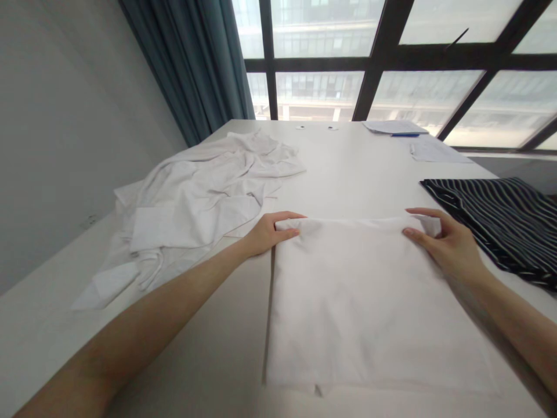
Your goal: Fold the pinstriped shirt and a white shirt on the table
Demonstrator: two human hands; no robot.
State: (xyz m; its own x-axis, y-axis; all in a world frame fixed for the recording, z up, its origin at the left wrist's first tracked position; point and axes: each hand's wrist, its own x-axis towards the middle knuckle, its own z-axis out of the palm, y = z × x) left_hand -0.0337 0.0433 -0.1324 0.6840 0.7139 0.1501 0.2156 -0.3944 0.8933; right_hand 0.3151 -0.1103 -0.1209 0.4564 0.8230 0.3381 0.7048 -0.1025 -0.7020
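A white cloth garment (361, 302), folded into a flat rectangle, lies in front of me on the white table. My left hand (272, 232) pinches its far left corner between thumb and fingers. At the far right corner my right hand (444, 238) grips the fabric the same way, with a small flap of cloth showing between thumb and fingers. The far edge between the two hands runs nearly straight. Shallow creases cross the cloth's near half. What the garment is exactly cannot be made out from its folded shape.
On the left of the table (339, 186) lies a crumpled white shirt (209, 186). A black striped cloth (500, 220) rests at the right edge. Papers (395, 126) with a blue pen (404, 135) lie at the far right. A blue curtain (195, 64) hangs beyond, beside windows.
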